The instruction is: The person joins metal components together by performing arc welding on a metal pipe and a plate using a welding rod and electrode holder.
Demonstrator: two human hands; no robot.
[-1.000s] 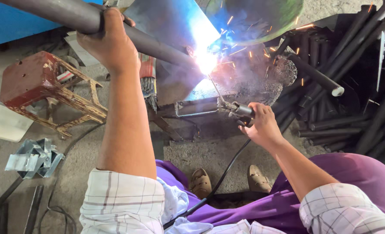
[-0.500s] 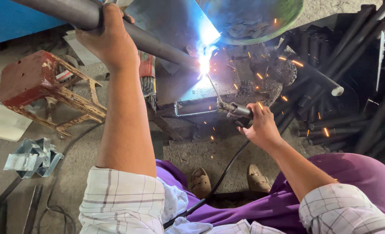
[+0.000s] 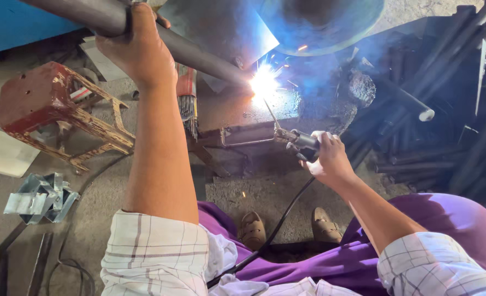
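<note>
My left hand (image 3: 139, 46) grips a long grey steel pipe (image 3: 199, 55) that runs from the upper left down to a bright welding arc (image 3: 263, 83). My right hand (image 3: 328, 159) holds a welding electrode holder (image 3: 297, 140); its thin rod (image 3: 271, 115) slants up to the arc at the pipe's end. A black cable (image 3: 275, 225) trails from the holder down past my lap. A round greenish metal dish (image 3: 325, 27) sits just above the arc, with sparks around it.
A worn red stool (image 3: 51, 112) lies on its side at the left. A bundle of welding rods (image 3: 187, 104) lies behind my left forearm. Dark pipes (image 3: 445, 126) are piled at the right. Bent metal scraps (image 3: 37, 197) and a white sheet (image 3: 2, 153) lie on the concrete floor.
The arc has flared and dimmed, with sparks scattering. Both hands hold nearly the same places; the rod tip stays at the pipe's end.
</note>
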